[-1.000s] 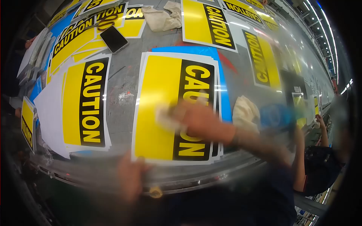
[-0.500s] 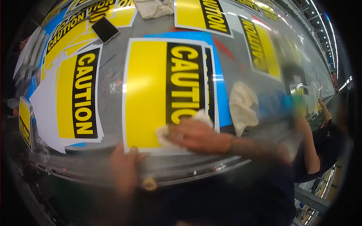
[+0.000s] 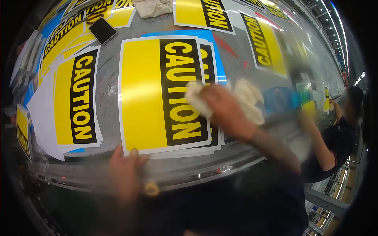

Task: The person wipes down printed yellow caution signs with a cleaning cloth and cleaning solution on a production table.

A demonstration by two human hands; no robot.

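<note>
A yellow, black and white caution sign [image 3: 141, 94] lies on top of a small stack in front of me. My left hand [image 3: 128, 167] grips its near left corner, thumb on the face and fingers at the edge. Bunched in my right hand [image 3: 228, 114] is a white cloth [image 3: 195, 98], pressed against the black CAUTION band near the sign's right edge. More caution signs show under the top one, fanned slightly to the right. Blue sheeting [image 3: 218, 59] sticks out beneath the stack.
Another stack of caution signs [image 3: 65, 106] lies to the left, near a phone [image 3: 102, 31]. A second cloth [image 3: 249, 98] rests right of my right hand, beside a blurred blue object [image 3: 278, 99]. A co-worker [image 3: 338, 145] stands at the right along the table edge.
My right hand has swept the cloth up and to the right, from the sign's lower middle to its right side. My left hand keeps the corner. The whole view has shifted slightly.
</note>
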